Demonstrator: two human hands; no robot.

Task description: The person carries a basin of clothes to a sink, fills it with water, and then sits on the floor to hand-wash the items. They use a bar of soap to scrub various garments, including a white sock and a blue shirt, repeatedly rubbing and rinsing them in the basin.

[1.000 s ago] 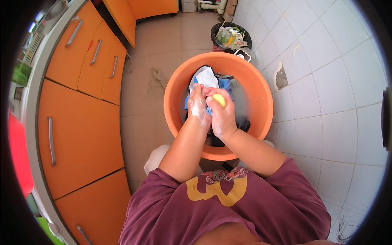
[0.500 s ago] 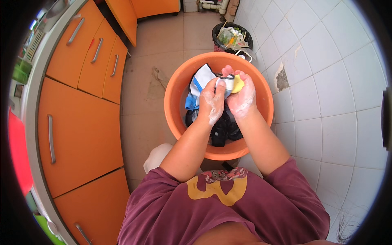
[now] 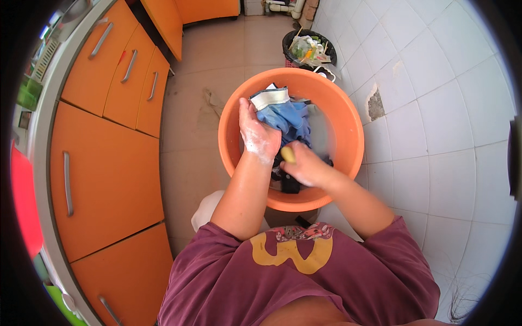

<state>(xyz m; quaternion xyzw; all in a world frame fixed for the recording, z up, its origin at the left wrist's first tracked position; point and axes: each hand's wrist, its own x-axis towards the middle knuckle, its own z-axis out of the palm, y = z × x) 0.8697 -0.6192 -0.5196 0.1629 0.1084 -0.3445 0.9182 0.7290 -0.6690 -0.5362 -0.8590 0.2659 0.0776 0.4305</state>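
Note:
An orange plastic tub [image 3: 345, 133] stands before me with wet clothes in it. My left hand [image 3: 260, 133], wet with suds, holds up a blue garment [image 3: 293, 117] that has a white band [image 3: 270, 98] along its edge. The thumb is raised beside the cloth, and the other fingers are partly hidden by it. Closer to me, my right hand [image 3: 306, 164] is closed on a yellow bar of soap [image 3: 288, 155], low over the tub; it is a little blurred. Black clothes [image 3: 290, 183] lie below the hands.
A tiled wall [image 3: 421, 136] rises on the right, close to the tub. Orange cabinets [image 3: 109, 174] under a counter line the left side. A bin with a black liner [image 3: 310, 50] holding scraps stands behind the tub. Tiled floor [image 3: 190, 136] lies between cabinets and tub.
My hands were together over the tub with the garment and soap. Now they are apart: the left has moved left with the garment spread, the right nearer me with the soap.

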